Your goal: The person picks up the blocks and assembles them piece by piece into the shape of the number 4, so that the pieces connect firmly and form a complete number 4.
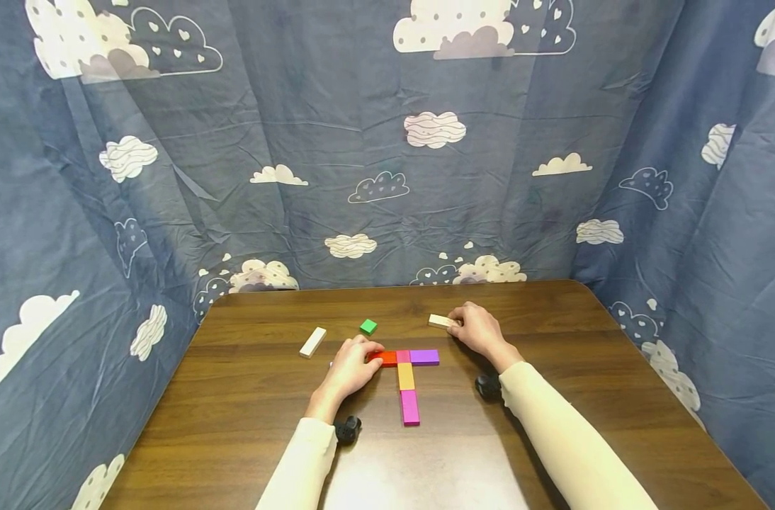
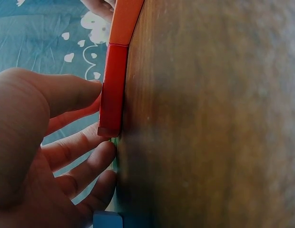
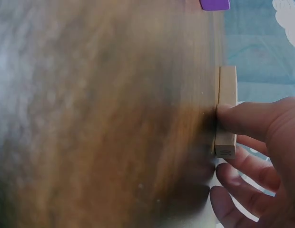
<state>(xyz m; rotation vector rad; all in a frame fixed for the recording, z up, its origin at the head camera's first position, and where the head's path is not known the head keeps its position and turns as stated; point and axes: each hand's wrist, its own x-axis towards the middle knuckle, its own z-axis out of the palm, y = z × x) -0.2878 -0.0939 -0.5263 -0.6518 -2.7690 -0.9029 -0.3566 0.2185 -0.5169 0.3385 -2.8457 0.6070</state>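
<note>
My left hand (image 1: 349,368) pinches the red block (image 1: 386,359) between thumb and index finger. This block touches a small pink block (image 1: 403,356), with a purple block (image 1: 424,357) on its other side. Below the pink one run an orange block (image 1: 406,377) and a magenta block (image 1: 410,408), making a T shape. Farther back to the right, my right hand (image 1: 479,328) pinches a pale wooden block (image 3: 228,90) by its near end, thumb on one long side. A blue block (image 2: 108,220) lies near the left little finger, mostly hidden by that hand in the head view.
A small green block (image 1: 368,326) lies behind the left hand. To its left is a white block (image 1: 313,342), set at a slant. The brown wooden table (image 1: 234,425) ends at a blue cloud-patterned curtain (image 1: 324,127) at the back and sides.
</note>
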